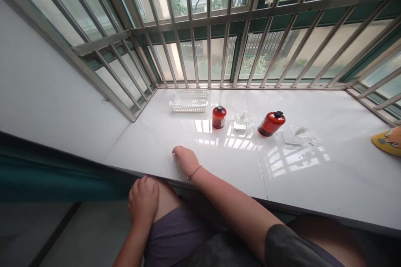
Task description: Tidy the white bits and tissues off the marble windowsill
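My left hand lies over my bare knee, fingers stretched along it, holding nothing. Across my body reaches my right arm. My right hand, with a thin bracelet at the wrist, rests on the white sill near its front edge. Its fingers are curled in, and whatever is under them is hidden. Beyond it stands a small red bottle with a black cap. Farther right is a larger red bottle, also black-capped, which looks tilted. Between the two bottles sits a small clear and white item.
A white perforated basket stands at the back left. Clear packaging with something white lies right of the larger bottle. A yellow patterned object is at the right edge. Metal bars line the window behind.
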Tool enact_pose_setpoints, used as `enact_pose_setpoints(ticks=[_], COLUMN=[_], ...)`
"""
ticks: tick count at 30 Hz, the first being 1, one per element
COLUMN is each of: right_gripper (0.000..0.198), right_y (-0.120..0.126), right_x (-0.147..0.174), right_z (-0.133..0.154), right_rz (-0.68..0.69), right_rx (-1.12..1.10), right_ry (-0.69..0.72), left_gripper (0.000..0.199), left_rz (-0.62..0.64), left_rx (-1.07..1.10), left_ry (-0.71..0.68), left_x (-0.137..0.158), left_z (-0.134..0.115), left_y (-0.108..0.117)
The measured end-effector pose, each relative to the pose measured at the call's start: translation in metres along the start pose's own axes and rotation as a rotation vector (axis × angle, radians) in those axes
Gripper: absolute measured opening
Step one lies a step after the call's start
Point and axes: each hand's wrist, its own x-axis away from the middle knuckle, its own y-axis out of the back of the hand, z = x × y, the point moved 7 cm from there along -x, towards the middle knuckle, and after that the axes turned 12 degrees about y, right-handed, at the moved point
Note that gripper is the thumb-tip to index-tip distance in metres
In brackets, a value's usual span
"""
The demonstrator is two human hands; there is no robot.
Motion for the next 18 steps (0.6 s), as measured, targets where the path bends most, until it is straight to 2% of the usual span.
enact_pose_setpoints(ticks=[3,6,8,11,15,18], right_gripper=[0.02,0.013,0.011,0.01,0.005,0.006], right_y=[-0.033,-0.043,-0.036,-0.008,0.034,0.046], right_x=[-0.005,-0.004,-0.005,-0.008,-0.008,0.003], right_z=[0.035,0.056,0.056,0.039,0.007,-0.005], right_rz=[0.058,0.049,0.004,-0.082,-0.194,-0.233], right_rx=[-0.119,-0.252,-0.323,-0.371,-0.335,-0.295], right_ry=[0.06,0.063,0.023,-0.062,-0.153,-0.186], left_gripper=[0.054,0.053,0.053,0.052,0.051,0.05], left_rz=[-0.012,-0.024,-0.034,-0.04,-0.029,-0.027], left_rx=[-0.005,0.0,0.007,0.01,0.01,0.012], left_ry=[-0.023,-0.035,-0.03,-0.024,-0.004,0.0], left_x=[-0.001,-0.002,-0.002,-0.002,-0.001,0.001], left_z=[0.001,0.004,0.007,0.008,0.008,0.007], left_y=[-0.002,-0.006,-0.008,-0.009,-0.008,-0.006])
